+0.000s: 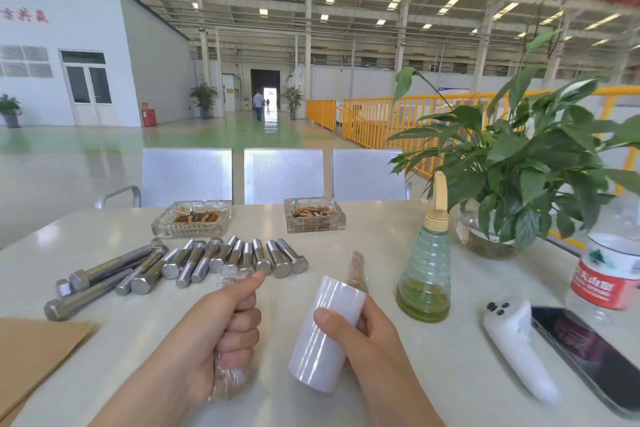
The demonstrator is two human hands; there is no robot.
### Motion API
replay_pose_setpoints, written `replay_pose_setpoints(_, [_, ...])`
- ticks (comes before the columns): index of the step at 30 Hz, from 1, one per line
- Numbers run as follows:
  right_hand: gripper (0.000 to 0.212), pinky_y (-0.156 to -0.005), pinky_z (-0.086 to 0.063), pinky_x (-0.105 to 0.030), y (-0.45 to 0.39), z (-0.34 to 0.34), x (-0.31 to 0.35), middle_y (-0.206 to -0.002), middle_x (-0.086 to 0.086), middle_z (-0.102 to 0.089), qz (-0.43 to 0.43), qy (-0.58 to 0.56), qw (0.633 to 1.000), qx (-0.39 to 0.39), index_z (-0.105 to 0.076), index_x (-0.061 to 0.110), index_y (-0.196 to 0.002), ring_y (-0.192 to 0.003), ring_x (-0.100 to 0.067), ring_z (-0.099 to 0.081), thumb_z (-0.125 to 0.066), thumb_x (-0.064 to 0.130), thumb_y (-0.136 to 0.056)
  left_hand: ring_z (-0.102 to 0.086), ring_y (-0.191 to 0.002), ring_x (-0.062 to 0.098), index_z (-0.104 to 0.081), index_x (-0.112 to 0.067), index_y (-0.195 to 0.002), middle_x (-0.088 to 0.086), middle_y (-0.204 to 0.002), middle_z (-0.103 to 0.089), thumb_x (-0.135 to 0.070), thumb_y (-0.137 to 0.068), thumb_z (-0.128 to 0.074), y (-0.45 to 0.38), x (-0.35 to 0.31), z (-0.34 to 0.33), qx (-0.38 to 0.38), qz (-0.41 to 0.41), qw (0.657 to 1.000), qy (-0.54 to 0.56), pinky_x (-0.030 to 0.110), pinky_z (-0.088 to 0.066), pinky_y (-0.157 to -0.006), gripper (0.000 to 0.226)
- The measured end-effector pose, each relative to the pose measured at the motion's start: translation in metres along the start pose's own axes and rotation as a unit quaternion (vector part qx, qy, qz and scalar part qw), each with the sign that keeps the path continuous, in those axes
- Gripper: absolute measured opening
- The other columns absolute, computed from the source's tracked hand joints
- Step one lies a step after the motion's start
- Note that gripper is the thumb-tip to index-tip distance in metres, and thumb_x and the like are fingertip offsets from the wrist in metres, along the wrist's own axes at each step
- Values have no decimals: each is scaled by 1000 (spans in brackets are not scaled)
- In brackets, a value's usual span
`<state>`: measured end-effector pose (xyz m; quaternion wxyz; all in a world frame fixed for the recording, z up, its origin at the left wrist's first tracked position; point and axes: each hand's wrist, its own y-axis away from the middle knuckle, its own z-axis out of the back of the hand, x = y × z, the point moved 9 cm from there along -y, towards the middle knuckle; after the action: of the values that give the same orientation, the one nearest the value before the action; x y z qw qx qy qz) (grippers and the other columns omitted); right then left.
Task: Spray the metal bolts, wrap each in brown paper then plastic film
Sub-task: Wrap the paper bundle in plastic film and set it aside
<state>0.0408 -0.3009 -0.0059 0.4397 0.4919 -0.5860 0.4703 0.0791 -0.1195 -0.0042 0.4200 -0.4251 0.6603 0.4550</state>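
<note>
My left hand (221, 326) grips a bolt wrapped in brown paper and clear film (230, 380); its ends stick out above and below my fist. My right hand (360, 333) holds a white roll of plastic film (329, 329), tilted, just to the right. Behind the roll lies another film-wrapped bolt (358, 270). Several bare metal bolts (194, 262) lie in a row across the white table (433, 374), beyond my left hand. Brown paper sheets (31, 354) rest at the near left edge. A green spray bottle (426, 267) stands to the right.
Two glass ashtrays (192, 218) (314, 214) sit at the far side of the table. A potted plant (512, 184), a water bottle (609, 270), a white controller (516, 347) and a phone (588, 357) occupy the right. Metal chairs (284, 175) stand behind the table.
</note>
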Motion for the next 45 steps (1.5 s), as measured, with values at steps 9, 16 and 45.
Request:
replay_pose_setpoints(9, [40, -96, -57, -43, -4, 0, -6, -106, -6, -79, -20, -73, 997, -7, -79, 36, -100, -101, -21, -75, -86, 43, -62, -53, -57, 23, -59, -2, -99, 13, -72, -54, -9, -92, -67, -8, 11, -4, 23, 30, 999, 28, 33, -52, -54, 13])
replay_pose_setpoints(16, [44, -94, -57, -42, -6, 15, -5, -106, -4, -79, -6, -126, 990, -60, -79, 36, -101, -98, -19, -76, -86, 46, -58, -61, -52, 2, -67, -18, -75, -8, -61, -71, -36, -83, -74, -18, -14, -3, -109, -131, 892, -420, 17, -38, -50, 20])
replay_pose_setpoints(45, [31, -67, -51, -36, -12, 15, -11, -93, -10, -78, -45, -217, 975, -37, -80, 25, -107, -71, -19, -71, -53, 36, -101, -72, -77, 16, -73, -7, -108, 12, -101, -77, -32, -106, -50, -46, -27, -58, 53, -115, 941, -314, 27, -56, -66, 34])
